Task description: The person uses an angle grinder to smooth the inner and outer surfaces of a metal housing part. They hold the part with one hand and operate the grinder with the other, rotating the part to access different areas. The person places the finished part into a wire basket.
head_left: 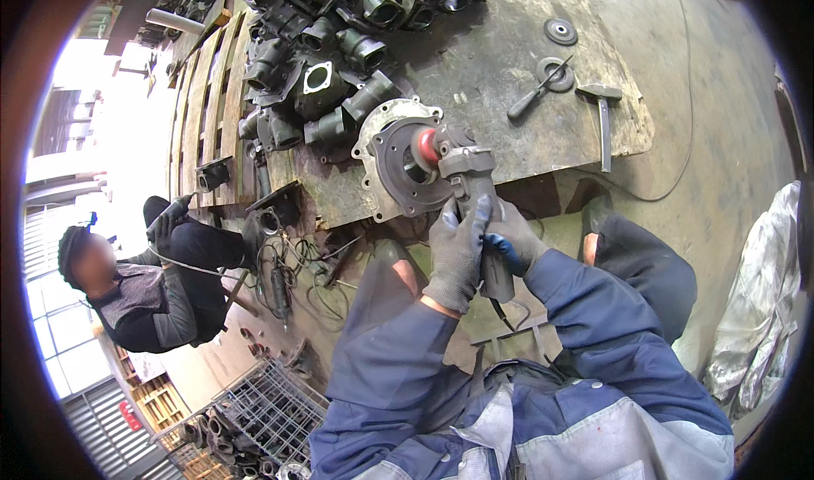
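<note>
And both gloved hands are working round one tool: the left hand (456, 247) is wrapping the body of the angle grinder (468, 162) from its left, the right hand (515, 238) is closing on it from the other side, some fingers hiding from view! The grinder is hanging head-forward over the dark flange (392, 170) near the wooden table's (543, 153) edge; whether its disc is touching, I'm not able to tell. It's looking heavy, stiff and front-weighted, the casing probably staying grippy under gloves; the barrel is offering the best hold, well behind the disc, with the cord (502, 315) trailing clear. As for brands or labels, nothing is showing legibly on the tool or flange
</note>
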Available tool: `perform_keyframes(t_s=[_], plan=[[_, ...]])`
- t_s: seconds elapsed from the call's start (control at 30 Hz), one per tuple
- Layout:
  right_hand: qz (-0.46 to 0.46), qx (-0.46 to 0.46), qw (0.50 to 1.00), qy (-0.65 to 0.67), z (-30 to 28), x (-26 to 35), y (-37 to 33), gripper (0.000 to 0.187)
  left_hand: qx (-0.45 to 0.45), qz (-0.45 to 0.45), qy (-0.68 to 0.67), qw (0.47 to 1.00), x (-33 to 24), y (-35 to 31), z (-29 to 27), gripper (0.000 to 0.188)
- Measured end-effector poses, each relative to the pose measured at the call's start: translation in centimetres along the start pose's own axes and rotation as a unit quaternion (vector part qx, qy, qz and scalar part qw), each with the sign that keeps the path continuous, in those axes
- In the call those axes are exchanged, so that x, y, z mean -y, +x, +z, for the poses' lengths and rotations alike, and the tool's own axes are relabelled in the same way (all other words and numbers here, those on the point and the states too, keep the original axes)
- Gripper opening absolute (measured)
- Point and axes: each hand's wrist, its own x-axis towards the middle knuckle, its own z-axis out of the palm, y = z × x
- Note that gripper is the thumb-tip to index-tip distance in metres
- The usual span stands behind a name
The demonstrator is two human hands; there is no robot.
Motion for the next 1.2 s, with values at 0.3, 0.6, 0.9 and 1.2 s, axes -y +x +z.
perform_keyframes(t_s=[0.3, 0.6, 0.9, 1.2], plan=[[-0.061, -0.052, 0.993, -0.088, 0.3, -4.2, -1.9, 0.042, -0.029, -0.015, 0.075, 0.997, 2.8, -1.3, -0.6, 0.048], [-0.139, -0.079, 0.967, -0.199, -0.6, -10.1, -1.3, 0.038, -0.038, -0.023, 0.021, 0.999, 3.6, -2.4, -1.2, 0.041], [-0.077, -0.067, 0.961, -0.258, 1.3, -5.5, -2.5, 0.048, -0.056, -0.025, -0.086, 0.994, 1.5, -3.1, -0.8, 0.037], [-0.045, -0.058, 0.951, -0.301, 2.5, 0.4, -0.7, 0.047, -0.046, 0.018, -0.046, 0.998, -1.5, -1.7, -0.6, 0.04]])
